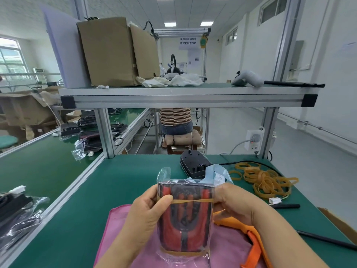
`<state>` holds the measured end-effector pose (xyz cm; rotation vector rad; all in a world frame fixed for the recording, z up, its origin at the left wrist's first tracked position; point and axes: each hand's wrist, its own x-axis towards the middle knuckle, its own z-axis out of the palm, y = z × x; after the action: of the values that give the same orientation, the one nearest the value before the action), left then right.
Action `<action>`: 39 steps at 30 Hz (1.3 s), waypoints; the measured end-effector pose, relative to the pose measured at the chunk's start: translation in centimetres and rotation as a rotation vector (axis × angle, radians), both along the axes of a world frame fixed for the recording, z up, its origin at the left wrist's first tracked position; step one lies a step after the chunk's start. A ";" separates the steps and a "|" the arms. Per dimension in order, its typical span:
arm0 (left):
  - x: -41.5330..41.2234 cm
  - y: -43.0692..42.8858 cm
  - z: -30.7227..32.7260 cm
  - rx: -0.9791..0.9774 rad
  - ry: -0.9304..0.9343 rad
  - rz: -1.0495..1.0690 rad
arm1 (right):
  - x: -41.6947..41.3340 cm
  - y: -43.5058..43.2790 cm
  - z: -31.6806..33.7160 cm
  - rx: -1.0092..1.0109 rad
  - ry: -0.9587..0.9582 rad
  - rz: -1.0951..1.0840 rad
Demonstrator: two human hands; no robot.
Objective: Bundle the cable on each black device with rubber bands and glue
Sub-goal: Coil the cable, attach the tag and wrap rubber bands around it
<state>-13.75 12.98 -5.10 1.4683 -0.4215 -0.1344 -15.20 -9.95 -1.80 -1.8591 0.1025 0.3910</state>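
A black and red device point(185, 215) in a clear plastic bag is held upright above a pink cloth point(228, 246). My left hand point(148, 211) grips its left side, thumb pressing a tan rubber band point(193, 201) stretched across the front. My right hand point(235, 204) grips the right side and holds the band's other end. A second rubber band point(181, 254) wraps the bottom. Another black device point(194, 163) lies on the green table behind. A pile of loose rubber bands point(264, 180) lies to the right. An orange glue gun point(249, 235) rests under my right forearm.
A small white connector point(275, 200) and a black pen point(286, 206) lie right of my hands. Bagged black devices point(17, 215) sit on the conveyor point(44, 167) at left. An overhead shelf point(185, 97) carries a cardboard box point(116, 53). A seated person point(174, 120) is behind.
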 end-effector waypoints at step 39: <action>0.3 3.5 -3.5 0.369 -0.541 0.333 | 1.6 5.0 -3.2 -0.081 -0.495 -0.017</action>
<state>-13.49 16.49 -8.63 1.9172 -0.5998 0.4860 -13.63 -4.91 -4.97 -1.9810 -0.2051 -0.0942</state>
